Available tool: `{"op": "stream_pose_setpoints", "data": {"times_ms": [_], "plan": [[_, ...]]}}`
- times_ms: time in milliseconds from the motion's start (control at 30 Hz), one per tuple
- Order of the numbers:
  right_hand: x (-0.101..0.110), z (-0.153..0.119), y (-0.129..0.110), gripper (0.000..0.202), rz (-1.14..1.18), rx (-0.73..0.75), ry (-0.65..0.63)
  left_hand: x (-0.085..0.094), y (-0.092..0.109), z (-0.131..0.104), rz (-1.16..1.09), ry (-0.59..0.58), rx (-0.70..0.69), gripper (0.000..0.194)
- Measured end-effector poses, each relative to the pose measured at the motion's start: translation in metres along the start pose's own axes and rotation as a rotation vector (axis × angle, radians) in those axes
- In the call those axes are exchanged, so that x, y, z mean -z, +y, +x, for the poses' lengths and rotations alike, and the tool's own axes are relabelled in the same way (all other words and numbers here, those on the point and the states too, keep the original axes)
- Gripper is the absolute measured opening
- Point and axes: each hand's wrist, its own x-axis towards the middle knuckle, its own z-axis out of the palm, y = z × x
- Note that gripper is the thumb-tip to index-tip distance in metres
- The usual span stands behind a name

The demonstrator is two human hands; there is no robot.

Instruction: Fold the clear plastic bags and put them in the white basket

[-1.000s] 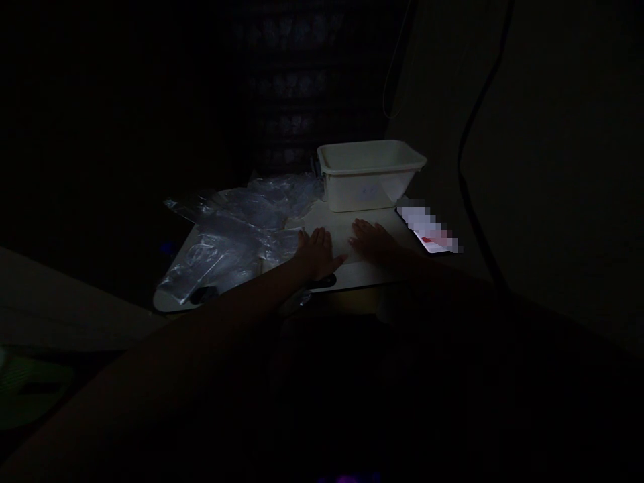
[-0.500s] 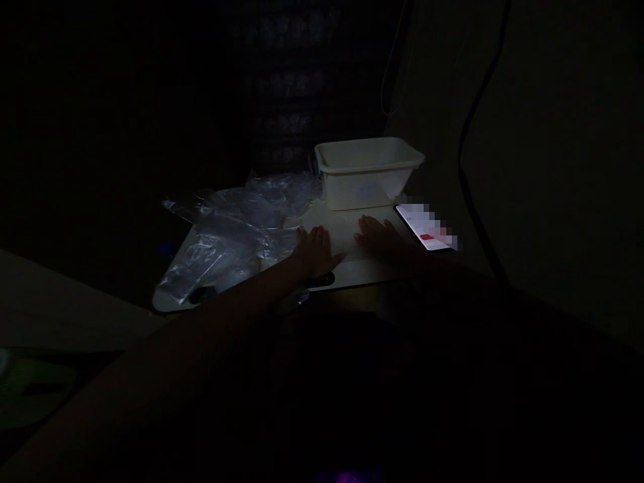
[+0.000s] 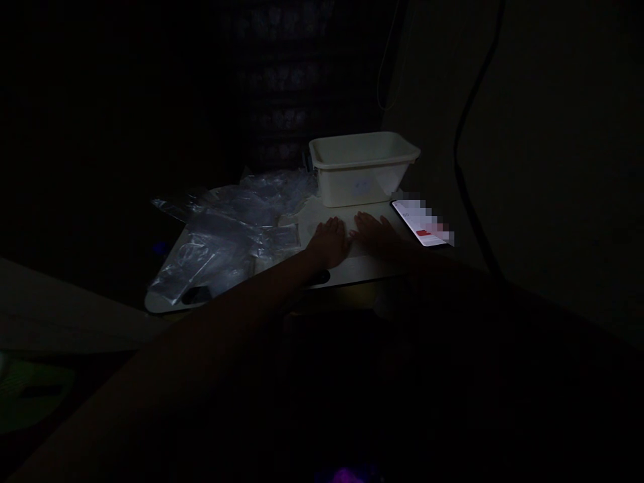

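Observation:
My left hand (image 3: 327, 244) lies palm down on a small white table (image 3: 369, 267), its fingers stretched forward. Close beside it, my right hand (image 3: 374, 231) also rests flat, fingers pointing away from me. Neither hand grips anything; whether a thin clear sheet lies beneath them is too dark to tell. Crumpled clear plastic bags (image 3: 221, 238) are heaped on the left half of the tabletop, just left of my left hand. Beyond both hands stands a white plastic tub (image 3: 358, 186).
A phone with a lit screen (image 3: 415, 221) lies at the table's right side. Dark oval cutouts (image 3: 196, 295) show near the front edge. A black cable (image 3: 460, 151) hangs along the right wall (image 3: 553, 147). Most surroundings are very dark.
My left hand has slid right across the tabletop, close to my right hand, its thumb no longer spread wide. The right hand has barely moved; the view has shifted slightly.

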Motion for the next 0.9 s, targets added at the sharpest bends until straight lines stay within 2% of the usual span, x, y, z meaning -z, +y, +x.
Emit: {"op": "stream_pose_setpoints", "data": {"times_ms": [233,633,900], "plan": [[-0.0015,-0.0004,-0.0023,0.045,0.034,-0.027,0.075,-0.0006,0.0024,0.0012,0.008,-0.045,0.037,0.057],[0.0018,-0.0013,0.0011,0.044,0.038,0.042,0.012,-0.0066,0.0004,-0.0012,0.022,-0.090,0.068,0.061],[-0.0003,-0.0020,0.0001,0.044,0.036,0.030,0.050,-0.0065,0.0003,-0.0022,0.024,-0.096,0.106,0.066]]}}
